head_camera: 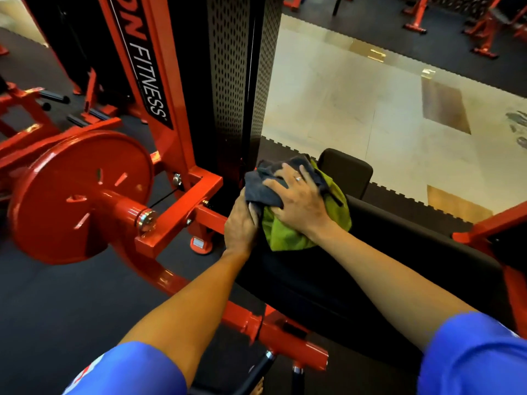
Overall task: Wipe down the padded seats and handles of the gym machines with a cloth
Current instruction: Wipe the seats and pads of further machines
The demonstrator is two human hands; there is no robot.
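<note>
A black padded seat (328,280) of a red gym machine runs from the lower middle toward the upper right. On its far end lies a bunched cloth, green (288,232) beneath and dark grey (262,186) on top. My right hand (299,203) presses flat on the cloth with fingers spread. My left hand (241,226) grips the cloth's left edge at the side of the pad. A second small black pad (348,169) stands just beyond the cloth.
The red frame (176,223) with a round red disc (77,195) stands close on the left. A perforated black weight-stack cover (233,75) rises behind the hands. Pale tiled floor (370,109) lies beyond, with more red machines (484,29) far back.
</note>
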